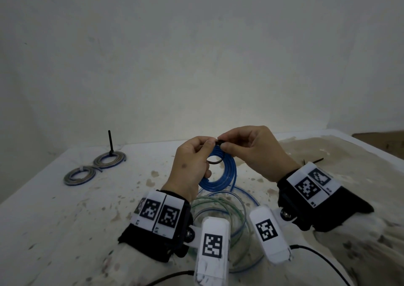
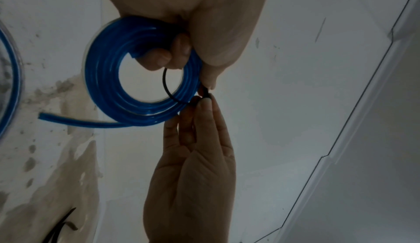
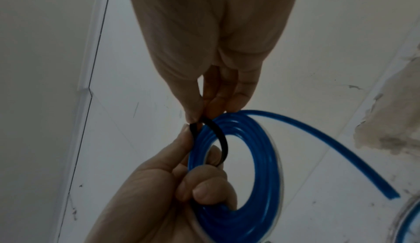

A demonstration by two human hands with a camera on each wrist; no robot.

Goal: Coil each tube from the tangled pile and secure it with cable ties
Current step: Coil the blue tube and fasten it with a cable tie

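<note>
A coiled blue tube (image 1: 220, 174) (image 2: 109, 78) (image 3: 263, 157) is held upright above the table. My left hand (image 1: 192, 165) (image 2: 179, 49) grips the coil, fingers curled through its middle. A black cable tie (image 1: 215, 162) (image 2: 167, 87) (image 3: 219, 139) loops around the coil's strands. My right hand (image 1: 251, 150) (image 3: 204, 110) pinches the tie's ends at the top of the coil, fingertip to fingertip with the left thumb. The tube's loose end (image 3: 386, 191) sticks out free. A tangle of clear, green and blue tubes (image 1: 220, 211) lies on the table under my wrists.
Two tied coils (image 1: 79, 175) (image 1: 110, 159) lie at the far left of the stained white table (image 1: 65, 220), beside an upright black post (image 1: 110, 142). Spare black cable ties (image 1: 312, 161) (image 2: 59, 227) lie to the right. A wall stands behind.
</note>
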